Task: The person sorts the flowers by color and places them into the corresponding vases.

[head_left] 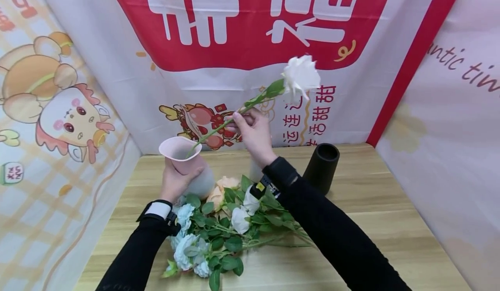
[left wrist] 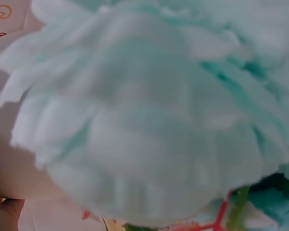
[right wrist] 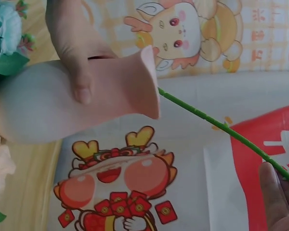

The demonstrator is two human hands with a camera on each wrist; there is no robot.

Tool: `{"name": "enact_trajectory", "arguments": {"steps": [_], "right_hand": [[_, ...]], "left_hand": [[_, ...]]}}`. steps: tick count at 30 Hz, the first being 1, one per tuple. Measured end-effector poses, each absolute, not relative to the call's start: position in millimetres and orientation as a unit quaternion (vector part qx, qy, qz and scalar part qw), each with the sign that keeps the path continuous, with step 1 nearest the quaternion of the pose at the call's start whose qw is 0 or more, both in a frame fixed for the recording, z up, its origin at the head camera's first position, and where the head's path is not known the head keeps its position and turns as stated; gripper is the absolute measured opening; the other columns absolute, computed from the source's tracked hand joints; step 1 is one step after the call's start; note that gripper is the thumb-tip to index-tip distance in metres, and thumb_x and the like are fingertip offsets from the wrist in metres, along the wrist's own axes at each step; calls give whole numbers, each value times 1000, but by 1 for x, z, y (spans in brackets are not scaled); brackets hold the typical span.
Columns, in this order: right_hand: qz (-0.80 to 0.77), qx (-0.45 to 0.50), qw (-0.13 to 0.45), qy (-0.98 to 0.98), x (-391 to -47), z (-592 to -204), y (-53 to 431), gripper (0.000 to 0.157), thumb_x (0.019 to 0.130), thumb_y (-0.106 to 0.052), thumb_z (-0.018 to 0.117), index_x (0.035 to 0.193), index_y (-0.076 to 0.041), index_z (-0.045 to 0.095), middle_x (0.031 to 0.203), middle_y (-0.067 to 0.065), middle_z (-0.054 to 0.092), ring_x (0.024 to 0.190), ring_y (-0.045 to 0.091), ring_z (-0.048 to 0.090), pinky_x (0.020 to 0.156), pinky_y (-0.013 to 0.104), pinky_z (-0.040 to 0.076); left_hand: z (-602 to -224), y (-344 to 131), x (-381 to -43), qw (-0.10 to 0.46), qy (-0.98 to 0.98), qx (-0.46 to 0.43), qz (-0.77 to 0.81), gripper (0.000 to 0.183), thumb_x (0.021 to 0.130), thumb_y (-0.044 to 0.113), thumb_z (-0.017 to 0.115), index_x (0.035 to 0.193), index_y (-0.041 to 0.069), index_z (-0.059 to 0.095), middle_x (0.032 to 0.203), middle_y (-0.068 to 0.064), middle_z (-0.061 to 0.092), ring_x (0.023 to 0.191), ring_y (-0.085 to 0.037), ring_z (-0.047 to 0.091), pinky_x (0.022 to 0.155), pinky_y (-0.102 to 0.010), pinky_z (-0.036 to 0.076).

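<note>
In the head view my left hand [head_left: 177,180] grips the neck of a pink-and-pale-grey vase [head_left: 201,180] with a flared rim. My right hand [head_left: 251,132] pinches the green stem of a white artificial rose [head_left: 300,76] above and right of the vase. The stem slants down to the left and its lower end is inside the vase mouth. The right wrist view shows the stem [right wrist: 207,118] passing over the vase rim [right wrist: 151,82]. A pale blue flower [left wrist: 144,115] fills most of the left wrist view and hides nearly all of the left hand.
Across the wooden table [head_left: 375,221] lie several artificial flowers: blue ones [head_left: 185,249], peach ones [head_left: 216,197] and white ones [head_left: 240,219], with leafy stems. A black vase [head_left: 322,169] stands at the back right. Behind the right wrist a whitish object [head_left: 255,170] is partly hidden. Printed cloths hang around the table.
</note>
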State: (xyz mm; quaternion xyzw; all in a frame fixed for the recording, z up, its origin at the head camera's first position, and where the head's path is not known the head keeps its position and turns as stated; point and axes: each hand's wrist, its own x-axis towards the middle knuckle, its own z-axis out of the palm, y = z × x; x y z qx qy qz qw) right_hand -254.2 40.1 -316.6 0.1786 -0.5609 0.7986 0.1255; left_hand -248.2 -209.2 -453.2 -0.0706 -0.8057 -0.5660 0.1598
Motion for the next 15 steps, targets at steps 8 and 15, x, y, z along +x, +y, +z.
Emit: {"name": "enact_trajectory", "arguments": {"steps": [8,15], "right_hand": [[732,226,79,-638,-264,-315,2,11,99,-2,57,106,5,60,99,28,66,85,37,68,76,37,57],[532,276,106,-793,-268,-330,-25,14,100,-12,59,99,-3,69,82,7,69,72,12,65,66,19,50]], "left_hand": [[-482,-222,-272,169,-811,-53,-558,106,72,23,91,152,20,20,141,-8,43,123,-26,46,101,-46,37],[-485,-221,-270,163,-810,-47,-561,107,72,29,90,152,21,20,139,-9,43,122,-25,46,100,-47,37]]}}
